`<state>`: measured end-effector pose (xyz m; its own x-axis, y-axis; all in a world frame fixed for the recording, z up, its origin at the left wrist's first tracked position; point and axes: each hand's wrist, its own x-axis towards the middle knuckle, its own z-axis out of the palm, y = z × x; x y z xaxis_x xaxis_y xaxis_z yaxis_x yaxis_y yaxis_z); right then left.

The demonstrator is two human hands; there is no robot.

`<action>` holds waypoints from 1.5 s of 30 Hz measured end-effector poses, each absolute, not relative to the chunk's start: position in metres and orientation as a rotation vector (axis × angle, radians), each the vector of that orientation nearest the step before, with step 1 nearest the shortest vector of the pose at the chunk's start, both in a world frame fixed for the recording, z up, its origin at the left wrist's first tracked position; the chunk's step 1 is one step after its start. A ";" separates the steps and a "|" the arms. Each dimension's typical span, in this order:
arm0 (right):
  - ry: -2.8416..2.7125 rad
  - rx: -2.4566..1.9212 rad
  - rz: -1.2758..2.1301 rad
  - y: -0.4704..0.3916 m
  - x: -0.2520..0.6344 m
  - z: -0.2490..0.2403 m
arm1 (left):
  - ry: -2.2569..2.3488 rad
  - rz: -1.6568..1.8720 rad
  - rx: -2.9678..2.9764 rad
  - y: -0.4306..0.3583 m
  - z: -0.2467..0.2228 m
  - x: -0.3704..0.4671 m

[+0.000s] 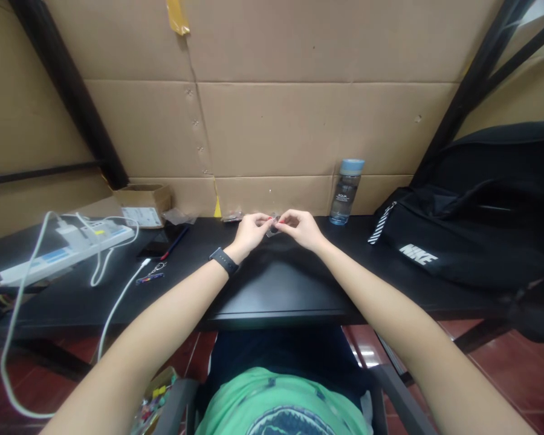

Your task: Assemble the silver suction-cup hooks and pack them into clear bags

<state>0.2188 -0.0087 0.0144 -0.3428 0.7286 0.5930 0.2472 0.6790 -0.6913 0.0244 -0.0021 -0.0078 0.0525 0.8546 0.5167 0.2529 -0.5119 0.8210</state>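
Observation:
Both arms reach forward over the black table (272, 290), and the hands meet near its back edge. My left hand (252, 232), with a dark watch band at the wrist, pinches one side of a small clear plastic packet (273, 229). My right hand (300, 228) pinches the other side with thumb and forefinger. Something small and red shows at the fingertips of both hands; I cannot make out what it is. The packet's contents are too small to tell. Just left of the hands, several small packets (233, 217) lie against the cardboard wall.
A water bottle (346, 192) stands at the back right, beside a black bag (476, 217). On the left are a white power strip (68, 251) with cables, a small cardboard box (144, 204), a phone (160, 241), a red-and-blue pen (174, 243) and a keyring (152, 275).

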 end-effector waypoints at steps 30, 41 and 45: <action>-1.706 -0.650 0.937 -0.005 0.207 0.002 | 1.022 1.475 1.669 0.003 -0.014 0.019; -1.625 -0.837 0.520 0.019 0.242 0.017 | 1.232 1.090 2.376 -0.011 -0.014 0.020; -1.601 -0.922 0.420 0.032 0.267 0.019 | 1.286 0.880 2.599 -0.012 -0.022 0.024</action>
<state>0.2672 0.0316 0.0190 -0.0058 0.7523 0.6588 0.3317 0.6229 -0.7085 0.0243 -0.0125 -0.0224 0.4728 0.7580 0.4494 0.6934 -0.6347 0.3410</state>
